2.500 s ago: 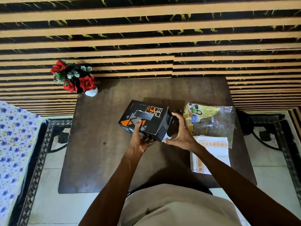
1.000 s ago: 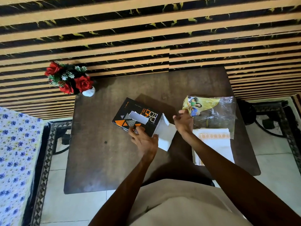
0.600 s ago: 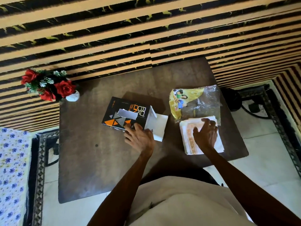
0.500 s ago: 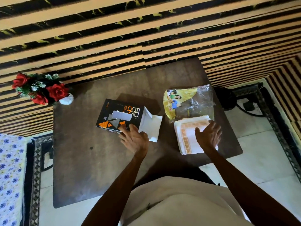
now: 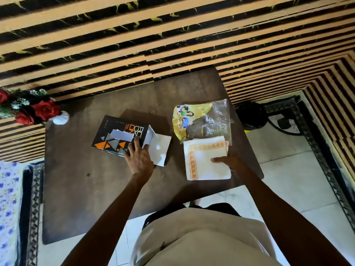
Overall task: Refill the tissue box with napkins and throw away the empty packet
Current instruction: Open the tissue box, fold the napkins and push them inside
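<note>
A black tissue box (image 5: pixel 117 134) with orange triangles lies flat on the dark table (image 5: pixel 80 181), its white end flaps (image 5: pixel 159 148) folded open to the right. My left hand (image 5: pixel 138 158) rests on the box's near right corner, fingers spread, pressing it down. A stack of white napkins (image 5: pixel 205 162) with orange border print lies right of the box. My right hand (image 5: pixel 229 163) grips the stack's right edge, thumb on top. Just behind the stack lies the empty clear and yellow plastic packet (image 5: pixel 203 121).
A vase of red roses (image 5: pixel 36 110) stands at the table's far left corner. A striped wall runs behind the table. A dark round object (image 5: pixel 250 116) sits on the floor past the table's right edge. Patterned fabric (image 5: pixel 7 208) lies at far left.
My right hand left the box end, moved right onto the napkin stack and took hold of its right edge. The left hand stayed on the box, whose end flaps now lie open.
</note>
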The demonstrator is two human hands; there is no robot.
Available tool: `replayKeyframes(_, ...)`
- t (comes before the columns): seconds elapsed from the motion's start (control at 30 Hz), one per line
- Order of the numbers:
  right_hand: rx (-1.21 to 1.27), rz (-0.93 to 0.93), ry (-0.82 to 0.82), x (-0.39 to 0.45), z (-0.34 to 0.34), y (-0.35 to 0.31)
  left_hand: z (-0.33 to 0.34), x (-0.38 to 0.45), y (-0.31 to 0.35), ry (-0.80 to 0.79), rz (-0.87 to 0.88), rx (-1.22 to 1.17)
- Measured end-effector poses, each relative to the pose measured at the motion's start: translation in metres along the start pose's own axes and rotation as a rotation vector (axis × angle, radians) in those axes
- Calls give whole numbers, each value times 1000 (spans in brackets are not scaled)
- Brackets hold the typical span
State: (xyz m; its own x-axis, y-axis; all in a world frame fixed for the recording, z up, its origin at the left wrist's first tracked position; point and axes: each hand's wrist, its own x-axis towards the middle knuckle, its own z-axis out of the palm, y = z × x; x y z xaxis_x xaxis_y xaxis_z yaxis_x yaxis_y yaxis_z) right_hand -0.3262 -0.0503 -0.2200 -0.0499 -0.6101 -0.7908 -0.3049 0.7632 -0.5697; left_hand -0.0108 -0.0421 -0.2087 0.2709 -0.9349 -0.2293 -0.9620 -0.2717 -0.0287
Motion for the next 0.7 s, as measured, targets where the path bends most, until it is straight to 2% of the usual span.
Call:
replayKeyframes(0.23,-65,-76,-175,-8,3,-8,-13,20,-12,-64,220,282)
replayKeyframes(0.37,-131,-220,-252,-18,9,-14,-24,37,-17,-123,351,401)
replayKeyframes(0.5,-196,-300,-340,-22,13,-23,-38,54,-18,-209,428,317)
replayKeyframes(0.67,-66,-331,-326,-36,29,-46,-42,73,-27,-229,518,209)
replayKeyframes(0.7,-102,-367,-296,-39,37,-51,-41,76,-28,-223,524,211)
